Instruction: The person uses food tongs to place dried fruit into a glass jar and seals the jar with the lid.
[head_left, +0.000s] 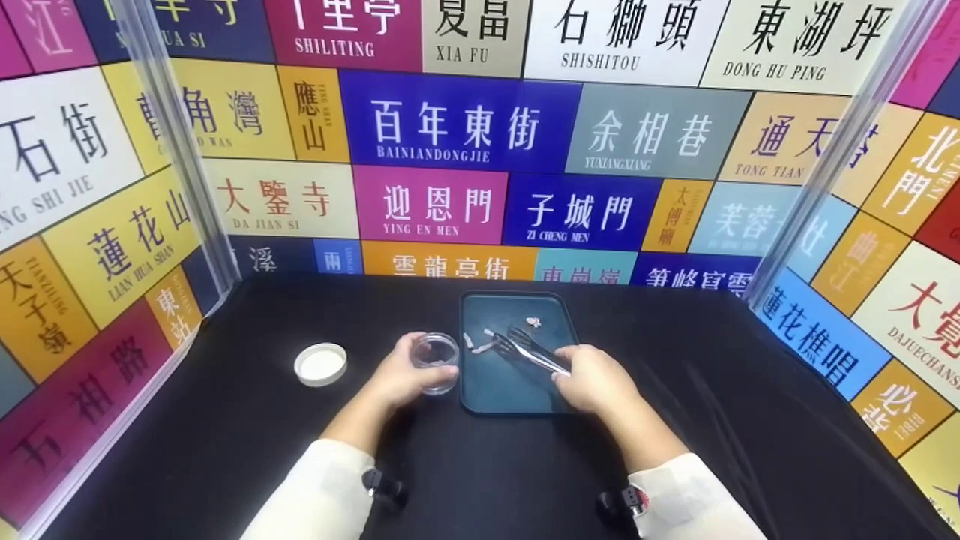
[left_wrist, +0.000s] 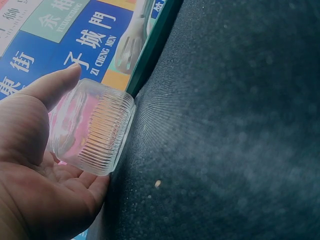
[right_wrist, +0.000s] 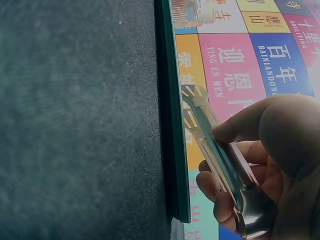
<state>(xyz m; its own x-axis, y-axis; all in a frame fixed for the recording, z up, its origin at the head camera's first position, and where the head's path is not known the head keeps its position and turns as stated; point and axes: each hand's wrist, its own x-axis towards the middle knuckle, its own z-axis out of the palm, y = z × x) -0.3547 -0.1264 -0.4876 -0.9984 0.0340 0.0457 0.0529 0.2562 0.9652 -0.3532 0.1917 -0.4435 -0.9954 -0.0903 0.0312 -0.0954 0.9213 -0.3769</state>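
Observation:
My left hand (head_left: 401, 373) grips a small clear jar (head_left: 435, 360) with a ribbed wall, thumb on one side and fingers on the other. The jar is lidless and stands just left of the dark teal tray (head_left: 517, 397). Metal tongs (right_wrist: 227, 165) are held in my right hand (head_left: 600, 379), thumb on one arm and fingers curled round the other. Their slotted tips reach over the tray, near small pale wrapped pieces (head_left: 480, 346). Another small pinkish piece (head_left: 532, 322) lies farther back on the tray.
A round white lid (head_left: 320, 364) lies on the black cloth (head_left: 247, 420) left of the jar. Panels printed with coloured signs (head_left: 461, 120) enclose the table at the back and sides, with clear posts at the corners.

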